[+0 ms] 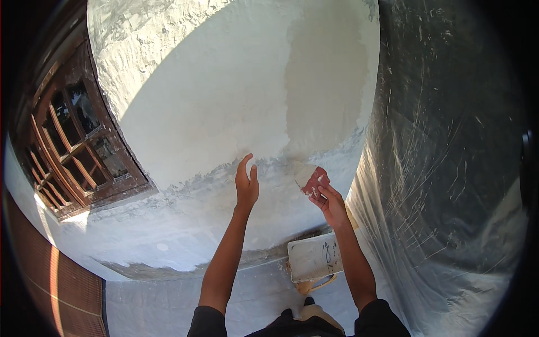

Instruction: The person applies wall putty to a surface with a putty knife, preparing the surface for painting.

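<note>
A red putty spreader [319, 177], smeared with whitish filler, is gripped in my right hand [332, 203]. Its filler-coated edge lies at or close to the wall; contact is hard to tell. My left hand [246, 184] is raised in front of the wall, thumb and fingers apart, holding nothing. The wall [224, 84] has a smooth pale coat above and a rougher, patchy grey-white band lower down. A darker, damp-looking patch of filler [325, 78] covers the wall's upper right, above my right hand.
A brown wooden window [84, 146] with glass panes is at the left. Clear plastic sheeting [449, 168] hangs on the right. Near my feet stands a whitish rectangular container [314, 258] with dark marks, beside a curved tan handle [324, 282]. A brown slatted panel [56, 275] fills the lower left.
</note>
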A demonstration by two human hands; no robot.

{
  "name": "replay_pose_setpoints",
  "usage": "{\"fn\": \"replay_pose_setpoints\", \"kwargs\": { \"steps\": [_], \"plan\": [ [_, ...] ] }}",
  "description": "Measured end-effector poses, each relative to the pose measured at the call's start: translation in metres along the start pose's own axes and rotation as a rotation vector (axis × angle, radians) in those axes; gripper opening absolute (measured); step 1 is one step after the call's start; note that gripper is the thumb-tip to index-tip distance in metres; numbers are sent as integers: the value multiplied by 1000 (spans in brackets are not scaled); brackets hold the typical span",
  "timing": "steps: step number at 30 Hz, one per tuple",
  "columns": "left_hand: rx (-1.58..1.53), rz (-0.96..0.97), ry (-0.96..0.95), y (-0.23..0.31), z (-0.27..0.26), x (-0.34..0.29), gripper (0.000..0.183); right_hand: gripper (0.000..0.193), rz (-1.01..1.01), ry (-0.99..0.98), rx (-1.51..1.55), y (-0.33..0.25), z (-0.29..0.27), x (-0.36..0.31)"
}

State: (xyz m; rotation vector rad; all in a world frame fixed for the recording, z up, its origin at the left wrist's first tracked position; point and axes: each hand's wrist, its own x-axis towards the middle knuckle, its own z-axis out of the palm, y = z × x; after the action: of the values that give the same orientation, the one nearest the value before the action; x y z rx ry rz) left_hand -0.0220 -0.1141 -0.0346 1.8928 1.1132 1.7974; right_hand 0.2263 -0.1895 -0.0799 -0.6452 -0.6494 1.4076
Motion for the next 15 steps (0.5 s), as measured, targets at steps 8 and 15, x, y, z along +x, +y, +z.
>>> {"fn": "replay_pose_setpoints", "kwargs": {
  "steps": [8,15],
  "plan": [
    [143,295,87,70,-12,112,38,27,-272,-192,-87,-100,99,62],
    [251,523,166,118,-13,198,39,23,-671,-261,-146,-205,186,124]
  ]
}}
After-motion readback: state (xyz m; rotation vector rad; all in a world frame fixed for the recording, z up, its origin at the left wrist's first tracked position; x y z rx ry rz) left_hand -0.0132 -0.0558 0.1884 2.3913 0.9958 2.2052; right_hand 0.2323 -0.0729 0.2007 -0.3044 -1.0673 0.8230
